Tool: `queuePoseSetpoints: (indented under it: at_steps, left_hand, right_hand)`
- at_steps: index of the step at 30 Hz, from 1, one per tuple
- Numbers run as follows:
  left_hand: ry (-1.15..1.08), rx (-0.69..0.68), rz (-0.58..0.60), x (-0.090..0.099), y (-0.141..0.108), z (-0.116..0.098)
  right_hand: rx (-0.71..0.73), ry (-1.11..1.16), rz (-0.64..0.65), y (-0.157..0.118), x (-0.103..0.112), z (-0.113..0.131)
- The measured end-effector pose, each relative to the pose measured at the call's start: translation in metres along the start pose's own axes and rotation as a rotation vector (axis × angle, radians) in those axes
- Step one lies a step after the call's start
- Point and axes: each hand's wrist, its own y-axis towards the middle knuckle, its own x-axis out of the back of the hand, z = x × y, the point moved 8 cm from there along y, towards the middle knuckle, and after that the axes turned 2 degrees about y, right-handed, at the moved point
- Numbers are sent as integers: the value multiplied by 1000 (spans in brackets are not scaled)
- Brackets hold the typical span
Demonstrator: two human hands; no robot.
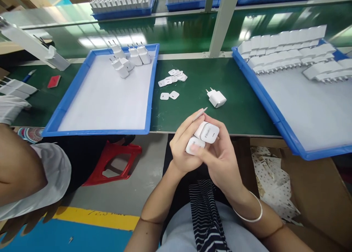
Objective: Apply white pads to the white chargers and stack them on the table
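Both hands meet in front of my body around two white plug chargers. The upper charger (pixel 210 132) shows its end face with grey lettering and a small slot. Below it sits the lower charger (pixel 193 146), partly covered by a thumb. My left hand (pixel 183 149) is closed around the chargers from the left, and a thin pointed stick (pixel 202 112) sticks out from its fingers. My right hand (pixel 224 156) closes on them from the right, its thumb pressed on the lower face. Another charger (pixel 216 98) lies on the green table just beyond, prongs pointing away. The plugs' prongs in my hands are hidden.
Several white square cover plates (pixel 173 78) lie on the table. A blue-rimmed tray (pixel 150 109) at left holds several chargers; another tray (pixel 271 107) at right holds rows of them. A co-worker's arm (pixel 22 164) is at left. A cardboard box (pixel 316 182) stands below right.
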Motion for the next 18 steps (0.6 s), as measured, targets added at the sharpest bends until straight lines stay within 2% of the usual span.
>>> queuePoseSetpoints:
  at_steps: [6,13,18]
  left_hand:
    - [-25,2,-17,-1,0,4]
    - [-83,156,-14,6,1,22]
    - [-83,170,-24,8,1,24]
  right_hand:
    - [46,16,-53,6,3,0]
    - [-200,191,207,11,-4,-5]
    - [-176,143,244,10,-3,-3]
